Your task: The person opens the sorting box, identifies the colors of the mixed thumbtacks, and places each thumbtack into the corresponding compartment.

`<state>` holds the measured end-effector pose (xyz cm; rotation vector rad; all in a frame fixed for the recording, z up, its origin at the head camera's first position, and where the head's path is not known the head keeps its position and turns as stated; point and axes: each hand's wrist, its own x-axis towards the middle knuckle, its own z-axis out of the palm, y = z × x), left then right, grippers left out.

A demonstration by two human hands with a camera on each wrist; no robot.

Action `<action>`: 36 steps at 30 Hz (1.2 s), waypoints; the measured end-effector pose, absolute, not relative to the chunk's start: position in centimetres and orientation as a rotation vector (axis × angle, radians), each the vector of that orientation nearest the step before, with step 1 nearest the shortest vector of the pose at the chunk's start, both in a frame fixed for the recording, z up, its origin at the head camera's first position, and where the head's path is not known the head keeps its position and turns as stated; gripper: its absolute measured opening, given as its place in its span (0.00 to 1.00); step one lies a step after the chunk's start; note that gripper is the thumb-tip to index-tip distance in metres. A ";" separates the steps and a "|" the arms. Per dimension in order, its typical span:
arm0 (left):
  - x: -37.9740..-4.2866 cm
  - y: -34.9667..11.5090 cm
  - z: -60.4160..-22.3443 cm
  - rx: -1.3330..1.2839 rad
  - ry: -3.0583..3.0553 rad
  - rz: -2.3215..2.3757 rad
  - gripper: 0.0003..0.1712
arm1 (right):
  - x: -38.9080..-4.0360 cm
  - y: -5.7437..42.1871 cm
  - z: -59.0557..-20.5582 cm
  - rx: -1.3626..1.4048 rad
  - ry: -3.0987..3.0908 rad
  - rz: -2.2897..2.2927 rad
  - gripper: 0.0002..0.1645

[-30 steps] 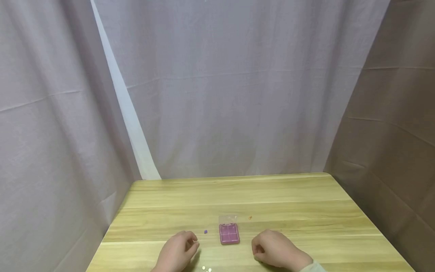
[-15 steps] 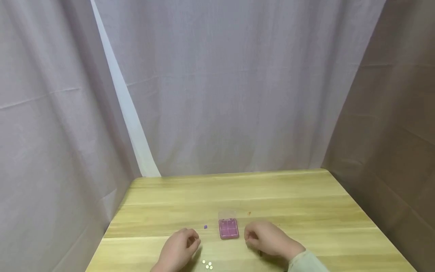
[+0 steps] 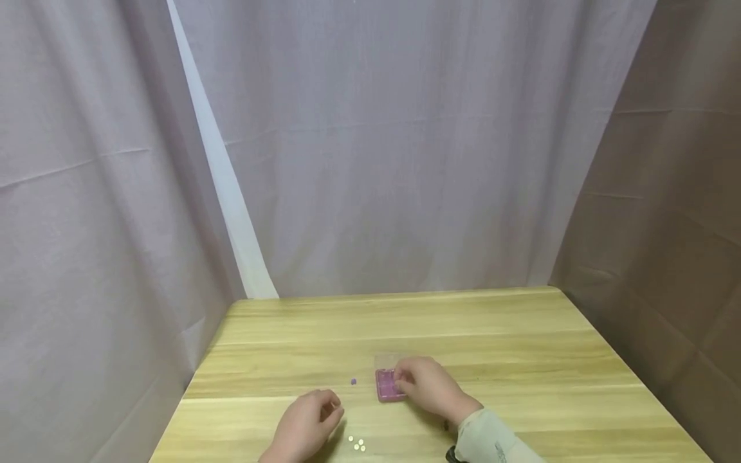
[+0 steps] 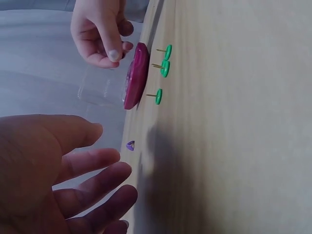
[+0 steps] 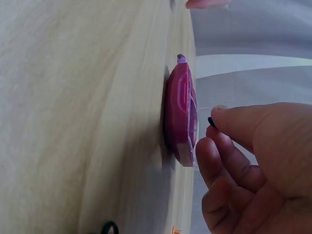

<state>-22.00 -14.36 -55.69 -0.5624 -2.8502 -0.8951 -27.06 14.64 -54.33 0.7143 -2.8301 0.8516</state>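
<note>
My right hand (image 3: 428, 387) is over the right side of a small magenta case (image 3: 384, 393) with a divided inside. Between thumb and forefinger it pinches a tiny black piece (image 5: 211, 122), mostly covered by the fingertips. The case's clear lid (image 4: 100, 87) is raised at the back. My left hand (image 3: 303, 424) hovers low to the left, fingers loosely bent and holding nothing. In front of it, green thumbtacks (image 4: 159, 96) stand on their heads, points up. A small purple piece (image 3: 354, 382) lies left of the case.
The wooden table (image 3: 492, 334) carries all of this, with grey curtains (image 3: 405, 161) behind and at the sides. Near the right forearm lies a small dark ring-like piece (image 5: 110, 227). An orange piece (image 5: 176, 230) shows at the right wrist view's lower edge.
My right hand has moved left and forward from the table beside the case to over it, covering its right part. My left hand stays nearly in place.
</note>
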 end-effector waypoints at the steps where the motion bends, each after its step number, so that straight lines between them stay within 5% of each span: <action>1: -22.0 -14.4 -55.6 -0.562 -2.844 -0.895 0.08 | -27.2 14.6 -54.4 0.713 -2.827 0.838 0.05; 19: -21.6 -14.9 -55.3 -0.551 -2.850 -0.927 0.09 | -26.9 15.3 -55.0 0.694 -2.835 0.812 0.04; 36: -21.8 -15.8 -55.2 -0.544 -2.847 -0.910 0.10 | -24.5 21.4 -53.5 0.714 -2.968 0.783 0.08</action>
